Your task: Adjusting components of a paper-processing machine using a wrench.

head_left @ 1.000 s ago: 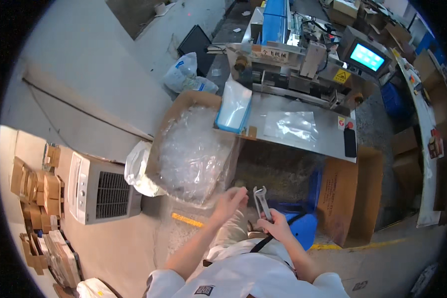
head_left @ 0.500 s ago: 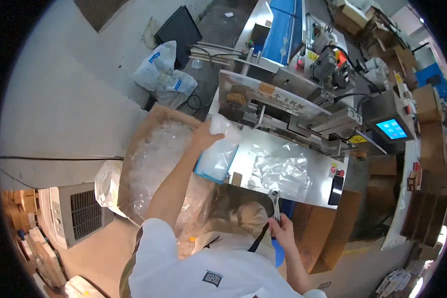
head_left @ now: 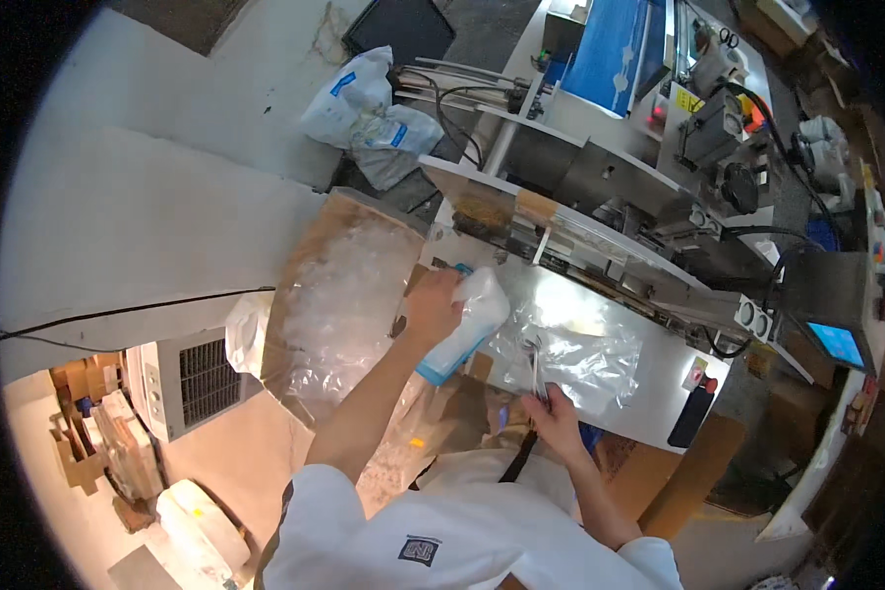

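Note:
My left hand (head_left: 435,307) is closed on the side of a white bundle with a blue edge (head_left: 482,300), which looks like stacked plastic film or bags. It lies at the left end of the white tabletop, beside the carton. My right hand (head_left: 558,421) grips the lower end of a metal wrench (head_left: 536,366), near the table's front edge. The wrench head points away from me, over crumpled clear plastic bags (head_left: 595,359) spread on the tabletop.
A large open carton (head_left: 295,265) full of clear plastic bags stands at my left. Beyond the table is a machine with a blue conveyor belt (head_left: 600,59). Its screen (head_left: 836,344) is at the right. Another open carton (head_left: 693,467) sits below the table's right side.
My view has turned, so the scene sits differently in the picture. My right hand has brought the wrench up over the table's front edge. The left hand stays at the white bundle.

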`<control>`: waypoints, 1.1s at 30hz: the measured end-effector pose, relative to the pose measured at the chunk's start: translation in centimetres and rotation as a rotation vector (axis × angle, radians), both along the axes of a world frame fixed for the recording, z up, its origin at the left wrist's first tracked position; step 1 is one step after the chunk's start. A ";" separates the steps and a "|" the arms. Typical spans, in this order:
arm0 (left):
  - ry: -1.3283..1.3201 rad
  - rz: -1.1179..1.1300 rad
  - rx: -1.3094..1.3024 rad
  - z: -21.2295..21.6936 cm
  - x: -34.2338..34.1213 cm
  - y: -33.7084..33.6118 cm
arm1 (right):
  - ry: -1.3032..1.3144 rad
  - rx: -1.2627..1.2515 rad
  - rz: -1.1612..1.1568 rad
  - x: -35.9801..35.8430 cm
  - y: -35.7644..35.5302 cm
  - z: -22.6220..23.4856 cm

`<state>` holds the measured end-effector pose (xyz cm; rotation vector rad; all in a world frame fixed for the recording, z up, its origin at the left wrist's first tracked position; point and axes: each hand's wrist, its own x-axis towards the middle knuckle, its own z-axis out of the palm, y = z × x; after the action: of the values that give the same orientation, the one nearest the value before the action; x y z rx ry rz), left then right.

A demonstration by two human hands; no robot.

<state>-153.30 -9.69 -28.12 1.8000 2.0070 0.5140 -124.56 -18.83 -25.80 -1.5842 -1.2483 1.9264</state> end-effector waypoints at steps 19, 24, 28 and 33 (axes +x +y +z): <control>-0.847 0.896 0.263 9.7 -12.3 -14.5 | 0.049 0.101 -0.119 -4.4 2.1 -1.3; -0.926 1.361 0.415 14.3 -25.0 -24.9 | 0.055 0.108 -0.052 -8.7 0.4 2.9; -1.112 1.394 0.784 8.6 -38.6 -35.3 | -0.103 0.108 -0.028 -13.5 -2.1 4.4; -1.371 1.530 0.988 -6.2 -53.1 -43.3 | -0.236 0.082 0.046 -20.6 -4.8 7.4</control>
<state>-206.43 -53.01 -34.35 -0.5628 1.5047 2.4423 -145.18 -23.61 -18.36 -1.7944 -1.4490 1.7286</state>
